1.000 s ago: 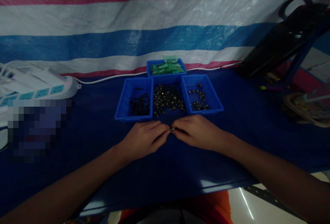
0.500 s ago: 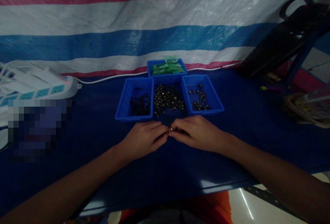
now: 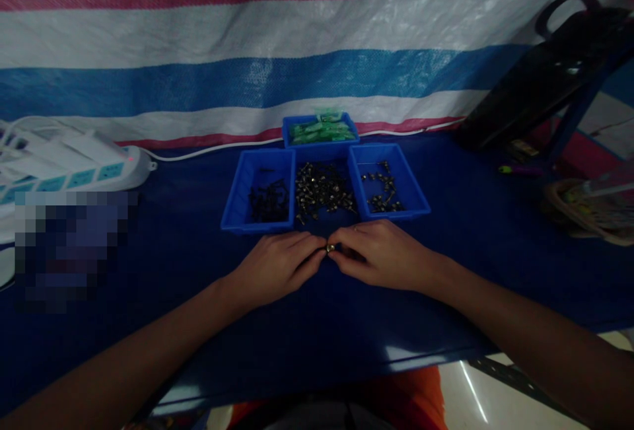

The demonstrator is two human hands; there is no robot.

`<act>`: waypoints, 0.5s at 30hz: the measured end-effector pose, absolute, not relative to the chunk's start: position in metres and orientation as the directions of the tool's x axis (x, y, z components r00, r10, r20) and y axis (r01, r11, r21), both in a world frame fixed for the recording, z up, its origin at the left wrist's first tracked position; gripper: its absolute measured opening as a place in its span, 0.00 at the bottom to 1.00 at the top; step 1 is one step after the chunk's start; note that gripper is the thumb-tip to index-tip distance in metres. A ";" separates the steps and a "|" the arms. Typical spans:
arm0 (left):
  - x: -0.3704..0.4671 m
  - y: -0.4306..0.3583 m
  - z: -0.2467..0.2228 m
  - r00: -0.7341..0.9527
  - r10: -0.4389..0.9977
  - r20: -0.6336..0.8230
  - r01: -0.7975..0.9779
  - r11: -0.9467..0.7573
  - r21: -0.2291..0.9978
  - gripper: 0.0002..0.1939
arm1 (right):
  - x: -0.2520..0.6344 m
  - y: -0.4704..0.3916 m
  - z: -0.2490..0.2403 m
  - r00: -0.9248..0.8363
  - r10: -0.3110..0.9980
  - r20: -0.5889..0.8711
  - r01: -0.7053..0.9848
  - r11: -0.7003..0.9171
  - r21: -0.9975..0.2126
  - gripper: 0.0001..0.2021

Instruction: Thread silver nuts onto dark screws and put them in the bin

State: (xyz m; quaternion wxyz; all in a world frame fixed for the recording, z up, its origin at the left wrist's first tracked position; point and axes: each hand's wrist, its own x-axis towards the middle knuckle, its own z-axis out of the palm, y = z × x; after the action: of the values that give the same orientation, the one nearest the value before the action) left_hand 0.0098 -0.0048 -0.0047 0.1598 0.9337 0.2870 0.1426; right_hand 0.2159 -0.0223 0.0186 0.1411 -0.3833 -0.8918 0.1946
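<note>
My left hand [image 3: 282, 260] and my right hand [image 3: 379, 255] meet fingertip to fingertip over the blue table. Between their pinched fingers is a small shiny metal fitting [image 3: 331, 248], perhaps a screw part; its full shape is hidden. The right thumb and forefinger close on it, and the left fingertips press at its left side. Just beyond the hands lies a pile of small metal screws [image 3: 324, 187]. A blue bin [image 3: 232, 200] on the left holds dark screws, and another blue bin [image 3: 415, 187] on the right holds several shiny metal pieces.
Behind the pile stands a blue box [image 3: 287, 131] with green packets [image 3: 321, 130]. White power strips [image 3: 123, 169] are at the left, with a white cable [image 3: 212, 149] along the striped sheet [image 3: 257, 27]. A black bottle [image 3: 535, 76] and a basket [image 3: 569, 215] are on the right.
The metal fitting has shifted very slightly to the right and shows more between the fingertips. Both hands keep nearly the same place and pinch.
</note>
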 end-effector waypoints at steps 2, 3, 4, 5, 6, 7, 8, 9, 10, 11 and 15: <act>0.010 -0.005 -0.004 0.797 0.587 0.140 0.504 -0.775 0.381 0.11 | 0.216 -0.022 0.019 -0.661 0.742 0.107 0.636 0.631 -0.445 0.08; 0.010 -0.005 -0.004 0.796 0.591 0.130 0.510 -0.770 0.383 0.11 | 0.216 -0.022 0.019 -0.661 0.742 0.112 0.637 0.634 -0.439 0.09; 0.010 -0.004 -0.004 0.793 0.596 0.124 0.514 -0.765 0.388 0.11 | 0.215 -0.023 0.018 -0.661 0.741 0.118 0.636 0.637 -0.435 0.09; 0.010 -0.004 -0.004 0.791 0.599 0.122 0.515 -0.761 0.395 0.11 | 0.215 -0.023 0.018 -0.660 0.741 0.125 0.637 0.640 -0.431 0.09; 0.010 -0.004 -0.004 0.790 0.600 0.122 0.513 -0.758 0.402 0.12 | 0.215 -0.023 0.018 -0.658 0.742 0.130 0.638 0.641 -0.426 0.09; 0.009 -0.003 -0.004 0.791 0.600 0.124 0.510 -0.757 0.407 0.12 | 0.215 -0.023 0.018 -0.656 0.743 0.135 0.641 0.642 -0.420 0.10; 0.009 -0.003 -0.004 0.792 0.598 0.124 0.508 -0.757 0.410 0.12 | 0.215 -0.024 0.017 -0.653 0.744 0.138 0.645 0.643 -0.413 0.10; 0.009 -0.003 -0.004 0.793 0.596 0.122 0.506 -0.758 0.412 0.12 | 0.215 -0.024 0.017 -0.652 0.746 0.137 0.650 0.642 -0.407 0.11; 0.010 -0.002 -0.004 0.795 0.595 0.121 0.503 -0.758 0.415 0.12 | 0.214 -0.024 0.017 -0.652 0.746 0.136 0.653 0.643 -0.401 0.11; 0.010 -0.002 -0.004 0.794 0.595 0.122 0.502 -0.756 0.419 0.12 | 0.214 -0.024 0.018 -0.653 0.746 0.134 0.655 0.644 -0.394 0.11; 0.011 -0.004 -0.005 0.779 0.603 0.171 0.498 -0.761 0.415 0.10 | 0.215 -0.023 0.018 -0.653 0.747 0.123 0.667 0.645 -0.374 0.10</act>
State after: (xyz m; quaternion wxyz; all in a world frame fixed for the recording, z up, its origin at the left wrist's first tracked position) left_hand 0.0105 -0.0037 -0.0055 0.1760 0.9266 0.2972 0.1488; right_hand 0.2151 -0.0231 0.0176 0.1344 -0.3942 -0.8968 0.1493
